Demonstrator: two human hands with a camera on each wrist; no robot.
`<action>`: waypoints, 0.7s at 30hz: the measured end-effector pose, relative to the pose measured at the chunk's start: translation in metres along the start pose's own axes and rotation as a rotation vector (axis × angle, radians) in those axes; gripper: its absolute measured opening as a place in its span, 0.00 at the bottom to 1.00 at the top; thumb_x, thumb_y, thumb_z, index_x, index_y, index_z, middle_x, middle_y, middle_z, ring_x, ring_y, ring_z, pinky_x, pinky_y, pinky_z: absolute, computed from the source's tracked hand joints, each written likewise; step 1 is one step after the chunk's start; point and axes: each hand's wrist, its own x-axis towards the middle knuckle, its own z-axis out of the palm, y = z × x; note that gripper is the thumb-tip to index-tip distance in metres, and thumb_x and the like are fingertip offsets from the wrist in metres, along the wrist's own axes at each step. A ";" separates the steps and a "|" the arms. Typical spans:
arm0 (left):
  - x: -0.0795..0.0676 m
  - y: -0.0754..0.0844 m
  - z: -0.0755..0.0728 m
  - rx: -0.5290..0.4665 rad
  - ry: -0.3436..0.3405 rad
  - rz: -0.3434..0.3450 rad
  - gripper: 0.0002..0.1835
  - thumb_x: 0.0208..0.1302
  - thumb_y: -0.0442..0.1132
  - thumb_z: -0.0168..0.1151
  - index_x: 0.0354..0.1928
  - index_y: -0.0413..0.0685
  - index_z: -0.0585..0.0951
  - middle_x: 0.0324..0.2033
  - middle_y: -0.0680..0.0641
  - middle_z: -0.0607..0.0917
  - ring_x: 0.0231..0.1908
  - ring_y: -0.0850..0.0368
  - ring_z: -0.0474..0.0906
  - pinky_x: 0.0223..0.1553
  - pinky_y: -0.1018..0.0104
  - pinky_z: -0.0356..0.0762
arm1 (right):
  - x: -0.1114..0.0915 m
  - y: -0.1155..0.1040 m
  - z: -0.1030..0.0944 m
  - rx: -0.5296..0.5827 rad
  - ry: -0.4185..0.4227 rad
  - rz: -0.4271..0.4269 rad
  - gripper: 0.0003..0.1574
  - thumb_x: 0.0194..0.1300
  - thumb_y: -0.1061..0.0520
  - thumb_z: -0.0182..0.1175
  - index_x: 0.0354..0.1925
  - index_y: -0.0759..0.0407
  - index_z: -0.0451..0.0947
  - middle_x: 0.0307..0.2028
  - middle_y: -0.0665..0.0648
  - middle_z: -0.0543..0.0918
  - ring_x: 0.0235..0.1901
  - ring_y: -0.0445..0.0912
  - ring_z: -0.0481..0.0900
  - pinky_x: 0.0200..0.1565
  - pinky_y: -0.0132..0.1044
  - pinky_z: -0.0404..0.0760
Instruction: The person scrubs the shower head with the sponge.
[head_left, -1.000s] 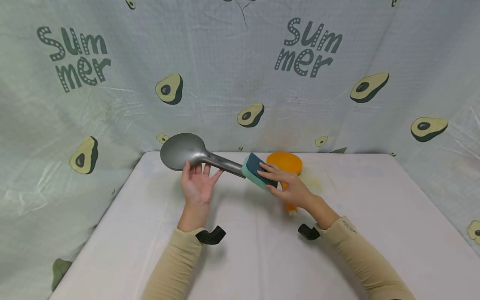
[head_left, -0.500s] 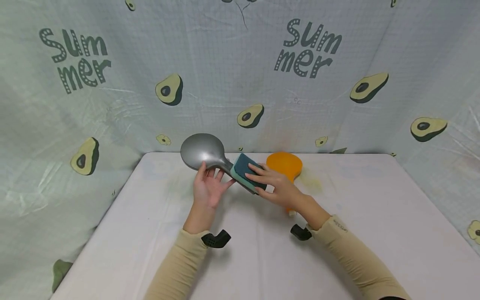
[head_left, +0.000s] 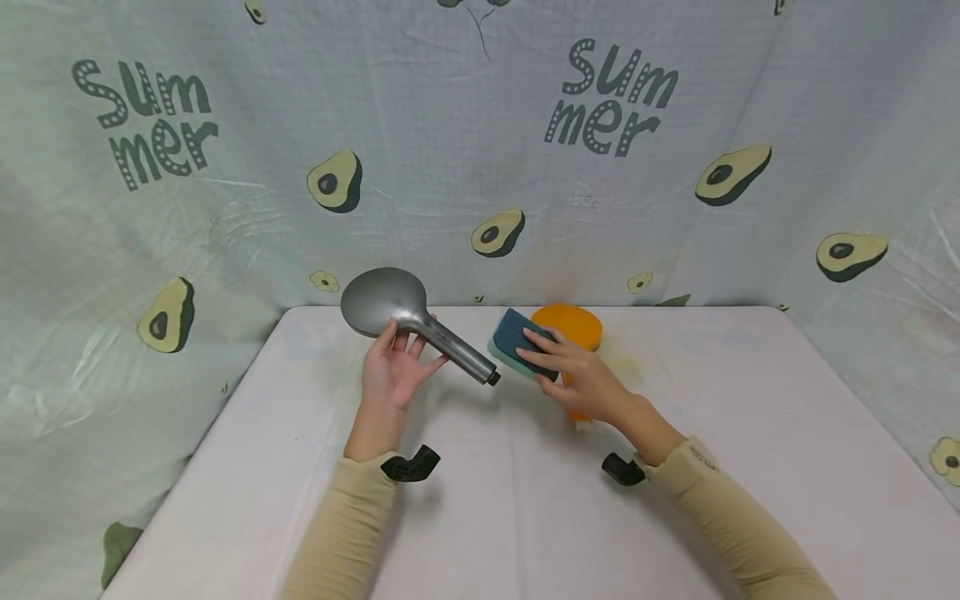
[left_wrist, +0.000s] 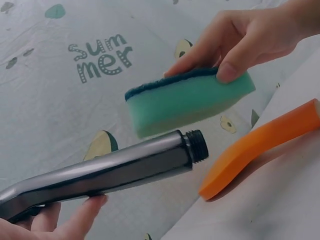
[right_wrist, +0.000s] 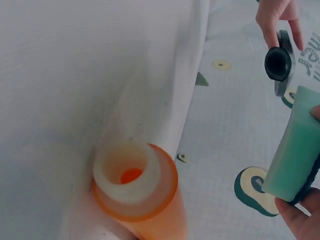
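My left hand (head_left: 393, 371) holds a grey handheld shower head (head_left: 384, 300) up over the table, gripping it near the neck. Its handle slants down to the right and ends in a black threaded connector (left_wrist: 197, 145). Between the thumb and fingers of my right hand (head_left: 588, 379) is a sponge (left_wrist: 185, 102), light green with a dark blue-green scouring layer that faces up. A small gap separates the sponge from the handle's end. Behind my right hand, an orange shower head (head_left: 573, 323) lies on the table, its handle partly hidden; the right wrist view shows its whitish hollow end (right_wrist: 127, 170).
A white cloth covers the table (head_left: 480, 517). At the back and sides hangs a pale curtain (head_left: 420, 108) printed with avocados and lettering. Each wrist wears a black camera mount, such as the left mount (head_left: 411, 464).
The sponge slid up along the grey handle as the shower head came right. Now they have parted: the shower head is back left, its threaded end exposed, and the sponge has moved right.
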 end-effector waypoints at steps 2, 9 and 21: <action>0.000 -0.001 -0.001 0.033 0.006 -0.009 0.16 0.81 0.39 0.46 0.66 0.52 0.67 0.50 0.52 0.86 0.69 0.45 0.65 0.70 0.29 0.34 | -0.002 0.000 -0.003 -0.020 0.016 0.010 0.30 0.59 0.70 0.69 0.61 0.65 0.81 0.66 0.69 0.75 0.65 0.73 0.69 0.61 0.65 0.70; 0.004 -0.001 -0.006 0.174 0.044 -0.020 0.23 0.78 0.28 0.43 0.69 0.54 0.65 0.60 0.51 0.75 0.64 0.49 0.70 0.69 0.28 0.40 | -0.006 0.003 -0.010 -0.089 0.050 0.039 0.31 0.59 0.69 0.71 0.62 0.65 0.80 0.66 0.69 0.74 0.65 0.72 0.70 0.62 0.66 0.69; 0.010 0.006 -0.015 0.214 0.091 -0.107 0.17 0.78 0.27 0.45 0.61 0.52 0.69 0.47 0.51 0.85 0.50 0.53 0.81 0.71 0.32 0.38 | -0.015 0.013 -0.013 -0.192 0.126 0.068 0.32 0.55 0.70 0.73 0.60 0.65 0.82 0.63 0.70 0.77 0.61 0.75 0.73 0.57 0.69 0.73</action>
